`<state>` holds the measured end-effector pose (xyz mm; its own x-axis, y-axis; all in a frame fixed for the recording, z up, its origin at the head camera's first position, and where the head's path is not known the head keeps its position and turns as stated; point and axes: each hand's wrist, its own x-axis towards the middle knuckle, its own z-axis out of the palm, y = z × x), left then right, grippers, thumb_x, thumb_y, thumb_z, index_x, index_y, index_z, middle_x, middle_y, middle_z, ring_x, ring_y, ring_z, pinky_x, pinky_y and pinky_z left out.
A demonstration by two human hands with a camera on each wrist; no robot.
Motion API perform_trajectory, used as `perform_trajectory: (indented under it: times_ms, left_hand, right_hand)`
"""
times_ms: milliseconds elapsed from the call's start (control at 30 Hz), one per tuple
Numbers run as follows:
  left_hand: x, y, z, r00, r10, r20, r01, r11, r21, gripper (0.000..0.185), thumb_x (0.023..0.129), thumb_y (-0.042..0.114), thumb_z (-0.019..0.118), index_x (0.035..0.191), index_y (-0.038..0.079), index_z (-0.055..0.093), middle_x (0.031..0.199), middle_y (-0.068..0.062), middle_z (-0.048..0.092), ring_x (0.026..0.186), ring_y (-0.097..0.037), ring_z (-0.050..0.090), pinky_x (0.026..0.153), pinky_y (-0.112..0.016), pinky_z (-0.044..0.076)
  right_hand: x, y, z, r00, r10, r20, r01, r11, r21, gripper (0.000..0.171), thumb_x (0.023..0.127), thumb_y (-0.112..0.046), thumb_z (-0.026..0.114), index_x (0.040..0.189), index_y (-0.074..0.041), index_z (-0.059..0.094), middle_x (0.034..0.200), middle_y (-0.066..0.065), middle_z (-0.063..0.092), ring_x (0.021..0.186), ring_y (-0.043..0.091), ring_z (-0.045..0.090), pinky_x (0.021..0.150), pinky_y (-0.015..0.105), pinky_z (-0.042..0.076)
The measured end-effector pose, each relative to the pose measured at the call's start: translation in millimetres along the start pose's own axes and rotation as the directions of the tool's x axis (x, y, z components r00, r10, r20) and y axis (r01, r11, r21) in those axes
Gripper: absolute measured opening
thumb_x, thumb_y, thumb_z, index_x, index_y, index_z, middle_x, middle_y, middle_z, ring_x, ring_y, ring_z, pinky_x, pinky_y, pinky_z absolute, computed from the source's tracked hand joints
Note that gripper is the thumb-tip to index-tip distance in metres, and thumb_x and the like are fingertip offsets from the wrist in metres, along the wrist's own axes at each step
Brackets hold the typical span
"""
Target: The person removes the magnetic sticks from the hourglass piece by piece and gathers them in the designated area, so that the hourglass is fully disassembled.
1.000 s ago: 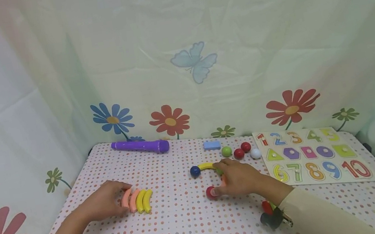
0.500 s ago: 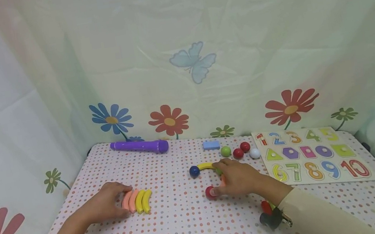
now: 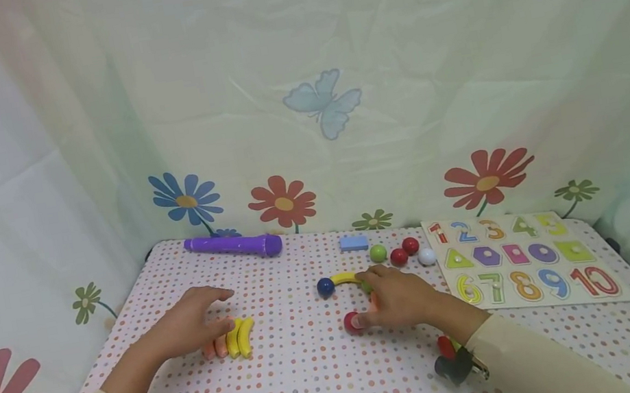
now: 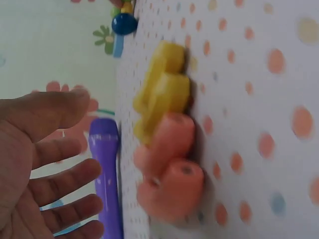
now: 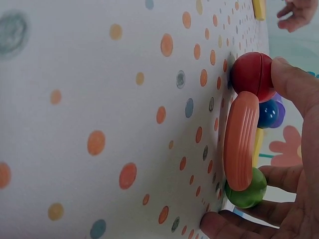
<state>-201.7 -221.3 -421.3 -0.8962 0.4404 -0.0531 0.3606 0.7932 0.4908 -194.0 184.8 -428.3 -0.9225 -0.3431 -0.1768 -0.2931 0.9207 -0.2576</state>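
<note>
Spread and holding nothing, my left hand (image 3: 186, 324) hovers over a row of curved toy sticks. Two are salmon-coloured sticks (image 4: 172, 191) and two are yellow sticks (image 4: 172, 94), lying side by side. My right hand (image 3: 402, 296) spans a chain of toy pieces, thumb on a red ball (image 5: 251, 74) and fingers around a green ball (image 5: 247, 189). Between these balls lies an orange curved stick (image 5: 241, 142), touching both. From the green ball's side a yellow curved stick (image 3: 344, 278) runs to a dark blue ball (image 3: 325, 287). The right hand partly hides the green ball in the head view.
A purple toy microphone (image 3: 232, 246) lies at the back left. Towards the back right are a blue block (image 3: 354, 243), a loose green ball (image 3: 378, 253), two red balls (image 3: 399, 257) and a white ball (image 3: 427, 257). A number puzzle board (image 3: 526, 262) covers the right side.
My left hand has lifted from beside the salmon sticks and moved right and away over them, its fingers opening. The right hand stays at the chain.
</note>
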Motion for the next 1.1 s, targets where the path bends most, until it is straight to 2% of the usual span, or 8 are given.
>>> perform_trajectory:
  times_ms: [100, 267, 400, 600, 800, 1100]
  left_hand:
    - [10.7, 15.4, 2.5, 1.0, -0.002, -0.002, 0.002, 1.0, -0.002, 0.052, 0.095, 0.029, 0.076, 0.141, 0.01, 0.061, 0.142, -0.011, 0.057, 0.136, -0.036, 0.046, 0.109, -0.057, 0.041]
    - [31.3, 40.2, 11.5, 0.998, 0.058, 0.011, -0.059, 0.998, 0.034, 0.05, 0.095, 0.031, 0.075, 0.14, 0.013, 0.062, 0.14, -0.005, 0.059, 0.136, -0.03, 0.048, 0.11, -0.054, 0.041]
    - [46.7, 56.1, 24.1, 0.994, 0.104, 0.026, -0.105, 0.993, 0.05, 0.049, 0.096, 0.031, 0.074, 0.14, 0.015, 0.062, 0.14, -0.002, 0.06, 0.137, -0.027, 0.048, 0.111, -0.05, 0.041]
    - [68.8, 77.2, 45.6, 0.989, 0.14, 0.04, -0.141, 0.989, 0.035, 0.046, 0.097, 0.032, 0.071, 0.141, 0.019, 0.061, 0.143, 0.0, 0.058, 0.138, -0.024, 0.047, 0.112, -0.047, 0.04]
    - [88.7, 91.9, 63.9, 0.98, 0.192, 0.044, -0.194, 0.98, 0.042, 0.044, 0.099, 0.032, 0.069, 0.14, 0.019, 0.061, 0.143, -0.001, 0.058, 0.139, -0.024, 0.047, 0.114, -0.046, 0.038]
    - [108.2, 106.8, 80.5, 0.984, 0.17, 0.059, -0.174, 0.982, 0.077, 0.044, 0.1, 0.033, 0.069, 0.141, 0.02, 0.06, 0.138, 0.0, 0.061, 0.134, -0.021, 0.051, 0.112, -0.041, 0.041]
  right_hand:
    - [0.8, -0.3, -0.4, 1.0, -0.002, 0.0, 0.002, 1.0, 0.005, 0.091, 0.079, -0.067, 0.075, 0.151, -0.017, 0.05, 0.153, 0.014, 0.046, 0.137, 0.039, 0.047, 0.102, 0.059, 0.046]
    - [1.6, -0.8, -0.7, 1.0, -0.007, -0.001, 0.007, 1.0, 0.014, 0.09, 0.08, -0.066, 0.075, 0.15, -0.016, 0.051, 0.153, 0.014, 0.047, 0.137, 0.039, 0.048, 0.101, 0.059, 0.047]
    - [0.8, -2.2, -1.2, 1.0, -0.007, -0.003, 0.007, 1.0, 0.019, 0.089, 0.079, -0.064, 0.076, 0.149, -0.015, 0.052, 0.152, 0.015, 0.047, 0.135, 0.039, 0.049, 0.1, 0.059, 0.048]
    - [0.2, -1.7, -0.8, 1.0, -0.003, -0.003, 0.003, 1.0, 0.024, 0.089, 0.079, -0.064, 0.076, 0.149, -0.015, 0.052, 0.152, 0.015, 0.047, 0.136, 0.039, 0.048, 0.1, 0.059, 0.048]
    - [0.6, -0.5, 0.1, 1.0, -0.003, -0.006, 0.003, 1.0, 0.026, 0.09, 0.078, -0.065, 0.076, 0.149, -0.015, 0.053, 0.151, 0.014, 0.048, 0.134, 0.039, 0.05, 0.099, 0.059, 0.049]
    - [0.4, -0.5, 0.9, 1.0, 0.003, -0.012, -0.003, 1.0, 0.021, 0.093, 0.077, -0.069, 0.076, 0.15, -0.015, 0.051, 0.152, 0.014, 0.048, 0.134, 0.038, 0.051, 0.1, 0.059, 0.048]
